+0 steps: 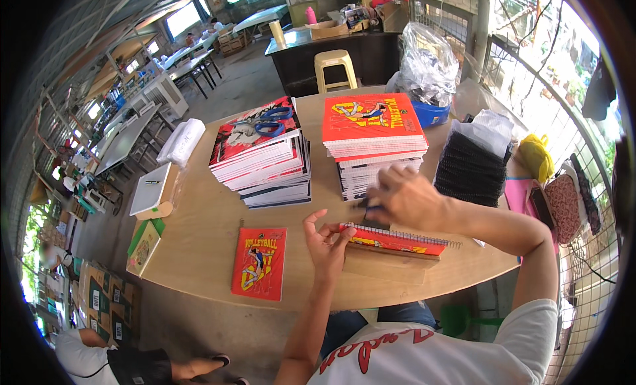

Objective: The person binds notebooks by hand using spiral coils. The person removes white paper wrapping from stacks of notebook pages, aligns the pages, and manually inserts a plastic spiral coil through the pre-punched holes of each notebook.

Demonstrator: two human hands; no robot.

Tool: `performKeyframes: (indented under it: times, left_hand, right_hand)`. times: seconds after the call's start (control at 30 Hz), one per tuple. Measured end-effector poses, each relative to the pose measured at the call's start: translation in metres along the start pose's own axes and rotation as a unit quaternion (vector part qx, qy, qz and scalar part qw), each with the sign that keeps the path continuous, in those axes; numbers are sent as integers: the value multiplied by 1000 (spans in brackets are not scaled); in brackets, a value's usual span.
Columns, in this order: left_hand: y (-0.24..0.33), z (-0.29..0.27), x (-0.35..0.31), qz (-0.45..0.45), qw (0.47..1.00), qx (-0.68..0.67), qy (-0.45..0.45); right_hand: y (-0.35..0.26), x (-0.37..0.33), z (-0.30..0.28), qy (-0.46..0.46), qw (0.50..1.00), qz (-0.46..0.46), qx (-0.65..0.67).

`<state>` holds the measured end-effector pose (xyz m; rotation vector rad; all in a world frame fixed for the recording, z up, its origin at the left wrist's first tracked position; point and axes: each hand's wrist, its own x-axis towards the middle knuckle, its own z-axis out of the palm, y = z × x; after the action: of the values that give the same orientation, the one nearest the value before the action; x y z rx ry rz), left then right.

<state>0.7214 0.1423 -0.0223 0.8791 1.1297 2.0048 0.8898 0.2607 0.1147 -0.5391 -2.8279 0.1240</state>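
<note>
In front of me a red notebook (pixel 396 243) stands with its spine upward, a dark spiral coil (pixel 427 238) running along it and sticking out past the right end. My left hand (pixel 326 244) pinches the notebook's left end between thumb and fingers. Above the spine, my right hand (pixel 412 198) is closed and smeared by motion around a small dark tool with blue on it (pixel 374 211); its kind cannot be made out. A finished-looking red notebook (pixel 259 263) with a volleyball player on its cover lies flat to the left.
Behind stand a tall stack of red-covered notebooks (pixel 375 120) and another stack (pixel 262 166) topped by blue-handled scissors (pixel 270 123). A pile of black coils (pixel 472 163) sits right, near a blue basin (pixel 432 115). A cardboard box (pixel 156 193) is left. A person (pixel 142 365) is at lower left.
</note>
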Motion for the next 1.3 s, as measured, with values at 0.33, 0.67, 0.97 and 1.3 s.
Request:
performKeyframes:
  times: [0.33,0.67,0.97,1.3]
  left_hand:
    - [44,6,-17,214,944,204,144]
    - [88,-187,-19,-7,764,611,207]
    - [36,-221,-51,21,518,811,272]
    - [29,-278,-55,70,664,722,184]
  right_hand:
    - [-51,12,-43,285,856,-21,432]
    - [-67,167,120,-106,825,213,513]
    - [-78,215,217,-310,884,199,289]
    - [-64,189,214,-112,973,13,202]
